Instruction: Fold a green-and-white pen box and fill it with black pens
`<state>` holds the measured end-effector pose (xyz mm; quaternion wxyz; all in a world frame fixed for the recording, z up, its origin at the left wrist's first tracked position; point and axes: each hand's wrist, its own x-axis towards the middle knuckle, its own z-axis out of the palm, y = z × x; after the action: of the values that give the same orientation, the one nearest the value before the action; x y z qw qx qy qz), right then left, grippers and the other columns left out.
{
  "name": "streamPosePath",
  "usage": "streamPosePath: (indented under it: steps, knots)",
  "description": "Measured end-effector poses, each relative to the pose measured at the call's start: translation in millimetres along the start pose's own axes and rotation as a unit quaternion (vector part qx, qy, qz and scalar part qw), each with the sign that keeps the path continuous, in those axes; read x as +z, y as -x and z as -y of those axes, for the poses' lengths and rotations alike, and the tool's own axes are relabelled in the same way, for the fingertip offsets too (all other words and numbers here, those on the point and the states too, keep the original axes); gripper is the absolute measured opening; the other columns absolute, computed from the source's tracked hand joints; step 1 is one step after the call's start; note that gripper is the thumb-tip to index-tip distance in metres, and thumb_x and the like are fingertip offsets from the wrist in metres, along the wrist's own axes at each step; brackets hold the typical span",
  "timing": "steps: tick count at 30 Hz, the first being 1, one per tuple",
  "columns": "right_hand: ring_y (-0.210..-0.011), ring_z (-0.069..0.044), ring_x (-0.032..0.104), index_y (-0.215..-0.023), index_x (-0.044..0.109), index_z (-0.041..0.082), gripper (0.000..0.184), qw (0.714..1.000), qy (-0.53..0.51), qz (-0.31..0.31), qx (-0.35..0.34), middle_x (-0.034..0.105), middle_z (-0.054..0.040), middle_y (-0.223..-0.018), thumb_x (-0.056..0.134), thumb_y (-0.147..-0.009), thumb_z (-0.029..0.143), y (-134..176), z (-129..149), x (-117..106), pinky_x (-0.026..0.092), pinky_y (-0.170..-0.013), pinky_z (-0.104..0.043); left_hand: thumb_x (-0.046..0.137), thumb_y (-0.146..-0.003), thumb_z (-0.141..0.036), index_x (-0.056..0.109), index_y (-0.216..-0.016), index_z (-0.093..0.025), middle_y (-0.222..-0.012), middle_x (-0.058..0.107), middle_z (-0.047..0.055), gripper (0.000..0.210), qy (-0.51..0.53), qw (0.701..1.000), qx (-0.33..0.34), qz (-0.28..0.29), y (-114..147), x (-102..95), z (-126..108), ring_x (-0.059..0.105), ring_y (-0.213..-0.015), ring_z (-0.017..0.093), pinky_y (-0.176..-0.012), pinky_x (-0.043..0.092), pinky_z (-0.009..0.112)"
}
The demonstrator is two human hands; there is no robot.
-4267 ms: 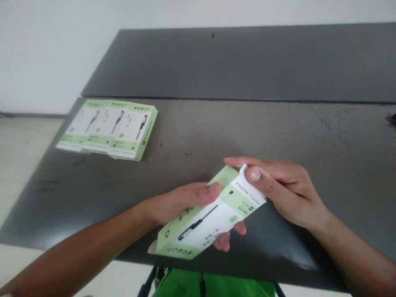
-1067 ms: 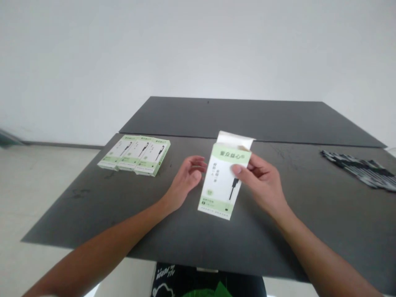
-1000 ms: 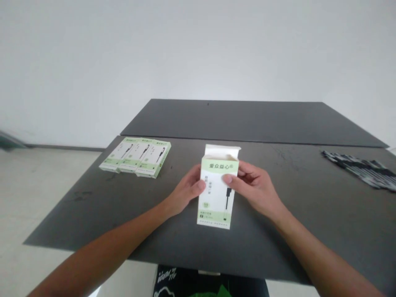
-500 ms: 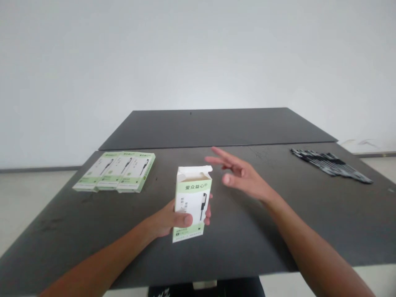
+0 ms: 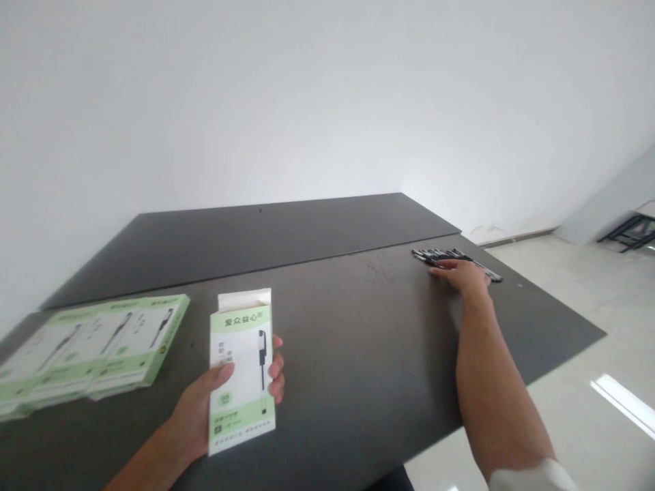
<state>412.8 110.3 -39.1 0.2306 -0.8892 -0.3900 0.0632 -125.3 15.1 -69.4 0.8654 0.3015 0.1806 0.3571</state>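
My left hand [image 5: 197,402] holds an upright white and green pen box [image 5: 240,375]. Its thumb presses the printed front and its fingers wrap round the right side. The box's top flap [image 5: 245,300] stands up, so the top end is open; the inside is hidden. At the right end of the table, my right hand [image 5: 463,274] reaches over a row of black and clear pens [image 5: 427,256]. Its fingers are stretched out and touch the pens, partly covering them; no pen is seen lifted.
Three more white and green pen boxes [image 5: 120,341] lie flat, side by side and overlapping, at the table's left. A seam runs across the dark table [image 5: 338,327] toward the back. Beyond it stands a pale wall [image 5: 307,102]. Black metal legs [image 5: 627,232] show at the far right.
My right hand has moved from beside the box out to the pens. The view has turned right. My left hand still holds the box, which now appears further left.
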Motion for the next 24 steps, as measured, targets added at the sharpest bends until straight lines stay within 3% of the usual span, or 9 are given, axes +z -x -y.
streamPosePath:
  steps: [7,11,15,17,19,22,24]
  knots:
    - [-0.107,-0.022,0.071,-0.109,0.073,0.018,0.028,0.991,-0.071,-0.007,-0.116,0.075,-0.008,-0.117,0.07,-0.101,0.045,3.0,7.6,-1.3,0.058,-0.097,-0.044,0.082,-0.082,-0.054,0.07,-0.133,-0.02,-0.1,0.065,0.008,0.062,-0.02,0.999,-0.017,0.033,0.7,-2.3,-0.9,0.062,-0.084,0.022,-0.082,0.051,0.04]
    - [-0.103,-0.021,0.071,-0.106,0.073,0.017,0.026,0.99,-0.097,0.011,-0.105,0.074,-0.0074,-0.115,0.07,-0.102,0.043,5.6,16.3,-6.3,0.059,-0.095,-0.043,0.081,-0.083,-0.054,0.068,-0.135,-0.019,-0.101,0.064,0.008,0.064,-0.024,0.998,-0.024,0.053,0.7,-4.0,0.4,0.063,-0.085,0.023,-0.082,0.05,0.039]
    - [-0.087,-0.021,0.067,-0.089,0.075,0.018,0.025,0.977,-0.165,0.04,-0.128,0.071,-0.0044,-0.084,0.08,-0.091,0.042,18.3,52.0,-0.3,0.054,-0.088,-0.039,0.081,-0.085,-0.052,0.067,-0.136,-0.017,-0.103,0.066,0.008,0.063,-0.017,0.997,-0.024,0.065,-2.1,-5.2,2.1,0.065,-0.088,0.022,-0.082,0.051,0.037]
    - [-0.074,-0.019,0.06,-0.093,0.076,0.019,0.031,0.951,-0.242,0.065,-0.179,0.066,-0.0021,-0.074,0.079,-0.089,0.049,38.6,83.9,10.8,0.05,-0.076,-0.034,0.081,-0.085,-0.051,0.067,-0.136,-0.016,-0.103,0.067,0.008,0.064,-0.013,0.997,-0.032,0.069,-4.4,-5.1,3.1,0.067,-0.089,0.022,-0.083,0.052,0.036]
    - [-0.065,-0.014,0.052,-0.107,0.075,0.02,0.043,0.907,-0.332,0.106,-0.235,0.066,-0.0011,-0.081,0.068,-0.094,0.06,70.8,119.4,24.9,0.045,-0.065,-0.03,0.084,-0.083,-0.05,0.068,-0.136,-0.016,-0.103,0.068,0.008,0.065,-0.013,0.997,-0.043,0.07,-6.5,-4.1,3.7,0.068,-0.089,0.021,-0.084,0.053,0.035]
    - [-0.062,-0.01,0.046,-0.121,0.073,0.024,0.053,0.83,-0.44,0.187,-0.288,0.069,-0.0019,-0.096,0.066,-0.093,0.068,131.5,161.9,38.6,0.042,-0.055,-0.026,0.088,-0.078,-0.048,0.068,-0.134,-0.016,-0.103,0.07,0.008,0.067,-0.019,0.996,-0.058,0.06,-8.7,-1.6,3.7,0.07,-0.089,0.021,-0.082,0.054,0.035]
    - [-0.059,-0.009,0.046,-0.128,0.073,0.029,0.048,0.754,-0.533,0.257,-0.287,0.069,-0.0001,-0.097,0.075,-0.091,0.061,169.2,176.2,37.7,0.041,-0.05,-0.023,0.091,-0.075,-0.045,0.068,-0.132,-0.015,-0.102,0.071,0.009,0.068,-0.026,0.996,-0.067,0.058,-9.7,0.0,3.4,0.071,-0.088,0.022,-0.081,0.055,0.034]
